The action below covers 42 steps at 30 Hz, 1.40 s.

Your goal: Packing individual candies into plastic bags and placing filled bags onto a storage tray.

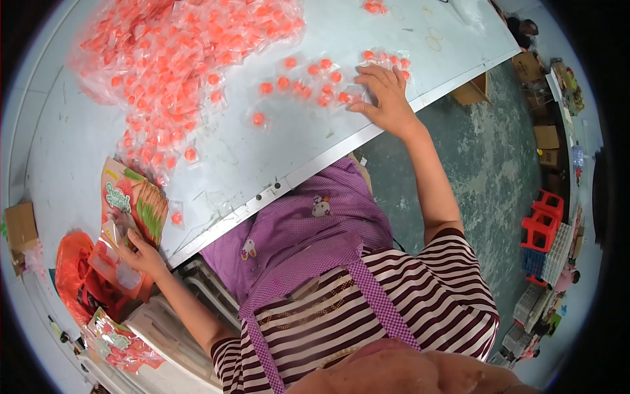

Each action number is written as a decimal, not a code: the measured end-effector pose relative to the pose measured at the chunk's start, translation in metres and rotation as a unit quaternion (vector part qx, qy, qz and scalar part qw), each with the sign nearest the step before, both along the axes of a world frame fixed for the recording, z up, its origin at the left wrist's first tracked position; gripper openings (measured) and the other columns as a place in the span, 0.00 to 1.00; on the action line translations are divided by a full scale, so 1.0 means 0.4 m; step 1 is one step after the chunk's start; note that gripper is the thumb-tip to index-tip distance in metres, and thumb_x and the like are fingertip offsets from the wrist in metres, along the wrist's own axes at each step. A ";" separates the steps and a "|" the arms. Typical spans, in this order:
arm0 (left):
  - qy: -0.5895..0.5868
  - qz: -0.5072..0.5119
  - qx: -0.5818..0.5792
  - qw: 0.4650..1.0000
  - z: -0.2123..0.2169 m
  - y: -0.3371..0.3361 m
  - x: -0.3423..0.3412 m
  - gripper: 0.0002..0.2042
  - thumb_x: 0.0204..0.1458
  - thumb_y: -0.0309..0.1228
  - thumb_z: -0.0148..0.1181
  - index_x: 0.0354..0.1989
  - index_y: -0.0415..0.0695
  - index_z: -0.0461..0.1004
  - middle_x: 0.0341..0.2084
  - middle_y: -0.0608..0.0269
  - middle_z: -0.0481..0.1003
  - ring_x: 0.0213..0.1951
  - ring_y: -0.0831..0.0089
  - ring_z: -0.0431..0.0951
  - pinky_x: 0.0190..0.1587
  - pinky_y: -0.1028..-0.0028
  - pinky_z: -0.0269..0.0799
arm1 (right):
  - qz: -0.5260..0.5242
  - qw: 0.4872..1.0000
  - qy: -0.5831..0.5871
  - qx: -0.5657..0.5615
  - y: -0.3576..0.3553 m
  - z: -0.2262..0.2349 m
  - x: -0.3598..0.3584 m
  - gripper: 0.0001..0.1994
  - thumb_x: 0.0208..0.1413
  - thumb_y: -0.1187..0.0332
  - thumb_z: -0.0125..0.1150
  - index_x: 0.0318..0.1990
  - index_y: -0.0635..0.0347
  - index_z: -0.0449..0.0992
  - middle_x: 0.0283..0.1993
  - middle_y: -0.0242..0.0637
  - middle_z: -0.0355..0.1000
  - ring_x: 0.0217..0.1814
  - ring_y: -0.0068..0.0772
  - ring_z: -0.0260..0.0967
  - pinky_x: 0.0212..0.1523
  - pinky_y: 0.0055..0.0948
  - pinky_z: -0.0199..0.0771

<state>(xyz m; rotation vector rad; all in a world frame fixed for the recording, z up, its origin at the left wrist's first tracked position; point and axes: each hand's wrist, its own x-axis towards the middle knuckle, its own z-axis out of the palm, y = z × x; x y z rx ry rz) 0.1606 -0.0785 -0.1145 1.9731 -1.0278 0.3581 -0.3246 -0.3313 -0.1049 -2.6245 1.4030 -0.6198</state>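
My left hand (139, 255) is closed on a printed plastic pouch (134, 194) at the table's near left edge. The pouch has red, green and brown pictures and a clear part by my fingers. My right hand (387, 98) rests on the tabletop at the right, palm down with its fingers apart. Its fingertips touch or lie close to several small red candies (336, 77) in clear square wrappers. More of these are strewn to the left of that hand. A large heap of the same wrapped candies (190, 39) spreads over the far left of the table.
The pale table (243, 164) has a metal edge (315, 159) close to my purple apron. At lower left are a red plastic bag (72, 262) and another printed pouch (125, 341) on a light-coloured surface. Red stools (543, 220) and cardboard boxes (546, 138) stand far right.
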 end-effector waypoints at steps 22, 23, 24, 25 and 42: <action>0.028 0.019 0.028 0.999 -0.007 0.011 0.004 0.13 0.55 0.32 0.53 0.40 0.32 0.71 0.38 0.53 0.73 0.39 0.66 0.71 0.45 0.71 0.65 | 0.036 0.999 0.032 0.000 -0.024 0.033 0.042 0.17 0.47 0.61 0.60 0.45 0.54 0.72 0.50 0.34 0.67 0.60 0.37 0.56 0.65 0.48 0.35; 0.019 0.015 0.014 1.000 -0.006 0.008 0.003 0.13 0.55 0.32 0.53 0.40 0.32 0.71 0.38 0.53 0.73 0.39 0.67 0.71 0.45 0.72 0.65 | 0.037 0.999 0.034 0.000 -0.023 0.036 0.044 0.17 0.47 0.61 0.60 0.45 0.54 0.72 0.50 0.34 0.67 0.60 0.37 0.56 0.65 0.48 0.35; 0.010 0.011 0.001 1.000 -0.005 0.005 0.001 0.13 0.55 0.32 0.53 0.40 0.32 0.71 0.38 0.53 0.72 0.39 0.67 0.71 0.45 0.72 0.65 | 0.032 0.999 0.029 -0.018 -0.019 0.043 0.048 0.16 0.47 0.61 0.60 0.44 0.53 0.72 0.50 0.34 0.67 0.59 0.36 0.57 0.65 0.48 0.36; 0.011 0.012 0.001 1.000 -0.005 0.003 -0.001 0.13 0.55 0.32 0.53 0.40 0.32 0.71 0.38 0.53 0.72 0.39 0.67 0.71 0.45 0.72 0.65 | 0.027 0.999 0.025 -0.036 -0.016 0.046 0.052 0.16 0.46 0.61 0.61 0.44 0.52 0.73 0.49 0.34 0.67 0.58 0.36 0.57 0.65 0.48 0.37; 0.020 0.019 0.012 1.000 -0.006 0.004 -0.001 0.10 0.53 0.29 0.55 0.34 0.32 0.71 0.33 0.54 0.71 0.36 0.65 0.70 0.40 0.71 0.65 | 0.073 0.995 0.019 -0.066 -0.069 0.016 0.139 0.11 0.54 0.65 0.53 0.44 0.49 0.74 0.52 0.32 0.66 0.58 0.34 0.57 0.63 0.49 0.41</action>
